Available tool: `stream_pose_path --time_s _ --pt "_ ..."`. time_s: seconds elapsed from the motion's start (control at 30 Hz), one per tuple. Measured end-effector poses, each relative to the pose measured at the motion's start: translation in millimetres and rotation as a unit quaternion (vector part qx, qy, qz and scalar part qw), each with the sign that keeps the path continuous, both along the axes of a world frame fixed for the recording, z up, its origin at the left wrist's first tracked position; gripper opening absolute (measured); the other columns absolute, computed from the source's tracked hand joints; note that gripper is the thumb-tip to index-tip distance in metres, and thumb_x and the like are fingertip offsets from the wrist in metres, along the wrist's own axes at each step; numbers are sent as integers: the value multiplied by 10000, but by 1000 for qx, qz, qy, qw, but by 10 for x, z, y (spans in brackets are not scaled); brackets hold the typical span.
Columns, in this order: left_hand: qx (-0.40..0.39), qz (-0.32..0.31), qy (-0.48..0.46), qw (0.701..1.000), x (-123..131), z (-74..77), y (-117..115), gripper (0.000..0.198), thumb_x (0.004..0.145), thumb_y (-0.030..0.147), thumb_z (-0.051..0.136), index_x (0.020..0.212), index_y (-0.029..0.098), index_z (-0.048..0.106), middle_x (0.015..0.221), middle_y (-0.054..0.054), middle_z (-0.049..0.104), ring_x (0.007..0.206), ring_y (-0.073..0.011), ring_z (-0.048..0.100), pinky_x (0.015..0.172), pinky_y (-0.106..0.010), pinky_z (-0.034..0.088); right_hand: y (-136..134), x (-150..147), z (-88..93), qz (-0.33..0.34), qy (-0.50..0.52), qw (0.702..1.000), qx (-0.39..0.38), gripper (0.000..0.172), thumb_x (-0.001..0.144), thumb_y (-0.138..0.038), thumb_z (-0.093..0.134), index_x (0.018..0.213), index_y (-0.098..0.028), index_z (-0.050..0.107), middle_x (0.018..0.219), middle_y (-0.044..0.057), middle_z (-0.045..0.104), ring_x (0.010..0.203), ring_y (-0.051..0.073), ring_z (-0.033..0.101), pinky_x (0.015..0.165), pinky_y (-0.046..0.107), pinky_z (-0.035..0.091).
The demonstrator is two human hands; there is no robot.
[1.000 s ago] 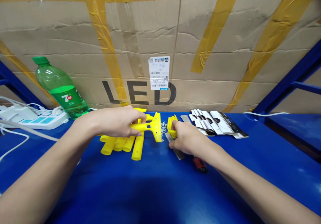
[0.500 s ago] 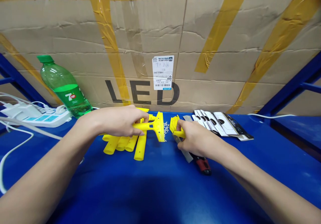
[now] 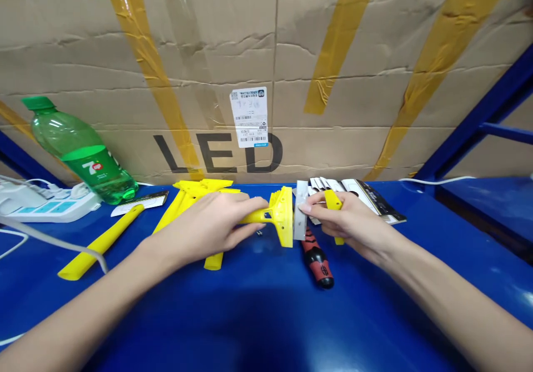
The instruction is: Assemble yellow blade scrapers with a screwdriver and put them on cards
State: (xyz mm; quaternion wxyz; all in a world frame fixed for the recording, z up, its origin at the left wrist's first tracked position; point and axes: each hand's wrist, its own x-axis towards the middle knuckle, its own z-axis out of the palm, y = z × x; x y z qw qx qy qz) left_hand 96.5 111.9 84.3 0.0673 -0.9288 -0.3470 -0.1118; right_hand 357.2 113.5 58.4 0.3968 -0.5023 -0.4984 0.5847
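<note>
My left hand (image 3: 219,219) is closed around the handle of a yellow scraper (image 3: 285,219), its wide head pointing right. A flat metal blade (image 3: 300,216) is pinched by my right hand (image 3: 353,216) and stands upright right by the head's edge; I cannot tell whether they touch. The same right hand also carries a small yellow plastic plate (image 3: 333,201) between its fingers. Below the blade lies a tool with a red and black handle (image 3: 318,261), its far end hidden. Behind my left hand is a pile of yellow scraper handles (image 3: 187,191), partly covered.
Another yellow handle (image 3: 102,242) lies on the blue tabletop (image 3: 258,316) beside a printed card (image 3: 141,202). At the left are a green bottle (image 3: 89,161) and a white power strip (image 3: 54,208) with cables. White and black cards (image 3: 368,197) lie behind my right hand, before a large carton (image 3: 233,44).
My right hand has lifted a blade and a yellow plate from the table and holds the blade upright by the scraper head. The scraper has moved slightly right; the view has turned right.
</note>
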Motion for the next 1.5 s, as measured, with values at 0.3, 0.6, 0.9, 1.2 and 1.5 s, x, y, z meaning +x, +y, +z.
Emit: stream_pose_path --time_s 0.3,0.6,0.9,1.2,1.5 --pt "220 -20 4 975 44 -290 -192 268 1024 270 476 1201 156 642 823 -27 725 600 -187 675 494 -308 428 -51 20 -27 50 27 998 -16 348 672 -418 871 738 -181 625 558 -89 392 463 37 221 453 239 110" --pt "259 -49 -18 964 -93 -356 -268 290 998 213 537 1266 122 603 844 -33 752 635 -195 693 532 -329 499 -142 -168 -83 34 -55 996 64 289 678 -395 862 755 -172 696 628 -31 554 533 77 396 472 241 216" --pt "250 -51 -39 966 -85 -407 -315 316 975 210 594 1279 122 591 997 -57 781 758 -220 743 611 -359 550 -171 -167 -91 30 -82 988 124 241 754 -380 807 735 -184 668 640 -29 566 587 110 468 536 259 333" --pt "254 -53 -37 965 -46 -373 -362 306 942 200 649 1237 123 624 972 -59 781 764 -220 741 613 -359 548 -165 -131 -81 87 -88 985 122 213 776 -353 785 809 -178 667 618 -48 563 568 104 448 547 259 341" --pt "257 -65 -50 963 -16 -366 -381 249 962 224 622 1172 95 659 898 -60 789 701 -204 743 559 -340 541 -197 -187 -80 64 -73 993 64 271 755 -345 800 932 -168 696 624 -52 549 561 102 453 528 254 336"
